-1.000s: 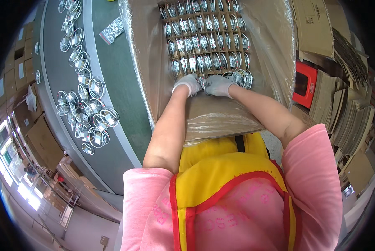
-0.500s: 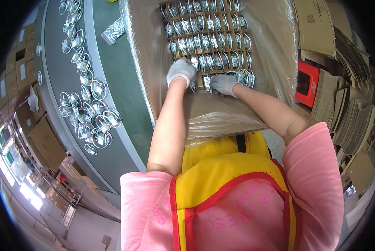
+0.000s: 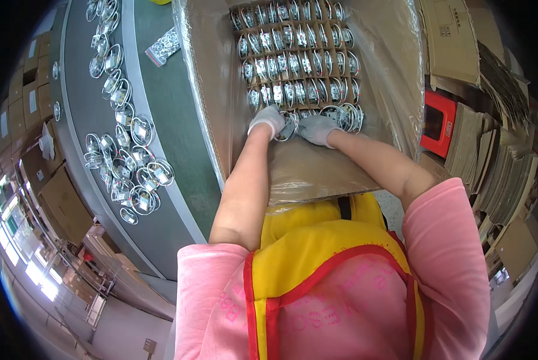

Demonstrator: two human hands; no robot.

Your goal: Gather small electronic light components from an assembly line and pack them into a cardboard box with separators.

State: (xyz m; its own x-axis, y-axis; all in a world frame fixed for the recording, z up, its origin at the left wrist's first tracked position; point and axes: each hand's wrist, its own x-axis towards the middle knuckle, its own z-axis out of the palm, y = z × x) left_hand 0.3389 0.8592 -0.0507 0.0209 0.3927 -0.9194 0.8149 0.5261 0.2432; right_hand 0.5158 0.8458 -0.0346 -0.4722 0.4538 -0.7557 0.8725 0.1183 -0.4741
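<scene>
A large carton lined with clear plastic stands in front of me. Cardboard dividers inside it hold rows of small metal parts with coiled white cables. Both hands are in white gloves at the nearest row. One coiled cable part sits between them, with its loop toward me. My left hand is closed at its left side, gripping the edge of the coil. My right hand is bent against its right side; its fingertips are hidden among the dividers. More coiled parts lie just right of that hand.
Left of the carton runs a grey conveyor with a line and a heap of coiled cable parts. A plastic bag of small parts lies on the green surface. At right are a red case and stacked flat cardboard.
My left hand has come down and slightly right, from the second-nearest row to the nearest one. My right hand has shifted slightly left and nearer me. A coil now shows between them.
</scene>
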